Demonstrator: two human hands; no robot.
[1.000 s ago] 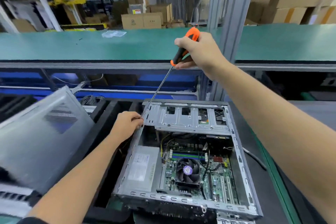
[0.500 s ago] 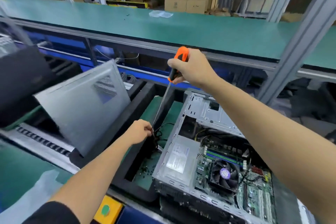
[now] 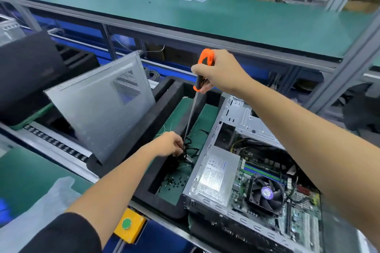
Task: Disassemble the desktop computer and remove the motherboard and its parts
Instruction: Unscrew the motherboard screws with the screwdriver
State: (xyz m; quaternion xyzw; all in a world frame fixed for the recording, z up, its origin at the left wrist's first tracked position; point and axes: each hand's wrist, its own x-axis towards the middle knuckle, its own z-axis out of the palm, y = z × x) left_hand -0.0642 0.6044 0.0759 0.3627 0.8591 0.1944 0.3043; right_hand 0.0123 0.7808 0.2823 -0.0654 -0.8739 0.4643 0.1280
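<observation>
The open desktop case (image 3: 207, 158) lies at the lower right, showing the motherboard (image 3: 300, 217), a black CPU fan (image 3: 266, 193) and the silver power supply (image 3: 216, 174). My right hand (image 3: 221, 71) grips the orange and black handle of a long screwdriver (image 3: 190, 117), whose shaft points down into the black foam tray (image 3: 164, 109) left of the case. My left hand (image 3: 169, 142) is closed around the shaft's lower end, over the tray and a tangle of black cable. The tip is hidden by my fingers.
The removed grey side panel (image 3: 98, 109) leans on the tray's left wall. Several small black screws (image 3: 173, 182) lie on the tray's green floor. A yellow box with a green button (image 3: 128, 224) sits at the front edge. A green shelf (image 3: 226, 16) runs across above.
The view has swung left. Both hands carried the screwdriver from the case's top left corner over to the foam tray, the shaft now nearly upright. My left hand stays at the tip.
</observation>
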